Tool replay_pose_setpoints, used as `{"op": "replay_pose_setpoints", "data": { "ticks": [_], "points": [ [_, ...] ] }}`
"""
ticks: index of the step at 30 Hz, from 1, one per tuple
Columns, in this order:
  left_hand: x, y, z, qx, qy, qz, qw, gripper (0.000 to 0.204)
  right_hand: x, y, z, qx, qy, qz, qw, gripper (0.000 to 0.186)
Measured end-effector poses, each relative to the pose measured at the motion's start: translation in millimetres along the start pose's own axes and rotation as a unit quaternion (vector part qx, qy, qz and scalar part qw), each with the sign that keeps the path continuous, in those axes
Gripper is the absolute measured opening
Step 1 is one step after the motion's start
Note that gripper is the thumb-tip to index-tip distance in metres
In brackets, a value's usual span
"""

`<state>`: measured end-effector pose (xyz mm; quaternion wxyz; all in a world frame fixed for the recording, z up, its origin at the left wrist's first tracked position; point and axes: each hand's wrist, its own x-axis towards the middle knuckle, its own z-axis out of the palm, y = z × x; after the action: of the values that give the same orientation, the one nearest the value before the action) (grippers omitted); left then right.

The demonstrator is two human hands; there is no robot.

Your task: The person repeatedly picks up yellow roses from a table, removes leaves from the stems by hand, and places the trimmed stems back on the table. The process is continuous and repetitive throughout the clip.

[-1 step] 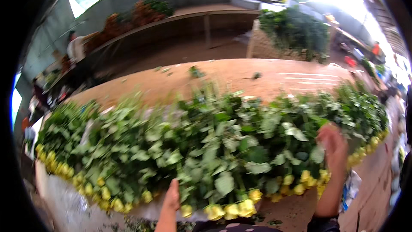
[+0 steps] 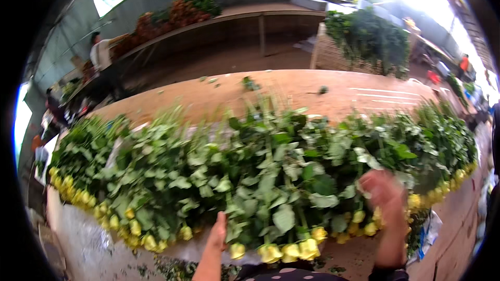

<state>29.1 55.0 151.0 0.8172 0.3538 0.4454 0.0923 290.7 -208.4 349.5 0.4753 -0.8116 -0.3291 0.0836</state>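
A broad row of yellow roses [image 2: 269,253] lies across the table, leafy stems [image 2: 284,177] pointing away from me and blooms along the near edge. My left hand [image 2: 217,231] is seen edge-on among the leaves, left of the nearest blooms, its fingers stretched out; I see nothing held in it. Over the right part of the row is my right hand [image 2: 384,191], smeared by motion, above the leaves and beyond the near blooms. Whether its fingers hold a stem cannot be made out.
Cut leaves [image 2: 182,269] litter the floor below the near edge. A loose leafy sprig [image 2: 250,84] and pale strips [image 2: 388,95] lie on the wooden tabletop [image 2: 198,89]. Behind stands a crate with dark greenery [image 2: 367,39]. Another person [image 2: 101,52] is at the far-left bench.
My right hand has moved left and nearer to me over the leaves. The left hand keeps its place beside the blooms, while the whole view has shifted slightly.
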Motion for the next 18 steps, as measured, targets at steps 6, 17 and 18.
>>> {"op": "replay_pose_setpoints", "data": {
  "ticks": [6, 17, 18],
  "points": [
    [2, 5, -7, 0.049, -0.1, 0.063, 0.992, 0.065, -70, -13, 279, 0.208, -0.318, 0.161, 0.911, 0.054],
    [39, 57, -139, 0.693, 0.301, 0.206, 0.622, 0.046, -84, -21, 288, 0.526, -0.156, 0.234, 0.802, 0.03],
    [35, 60, -137, 0.661, 0.282, 0.183, 0.671, 0.044, -86, -17, 293, 0.528, -0.158, 0.243, 0.799, 0.03]
  ]
}}
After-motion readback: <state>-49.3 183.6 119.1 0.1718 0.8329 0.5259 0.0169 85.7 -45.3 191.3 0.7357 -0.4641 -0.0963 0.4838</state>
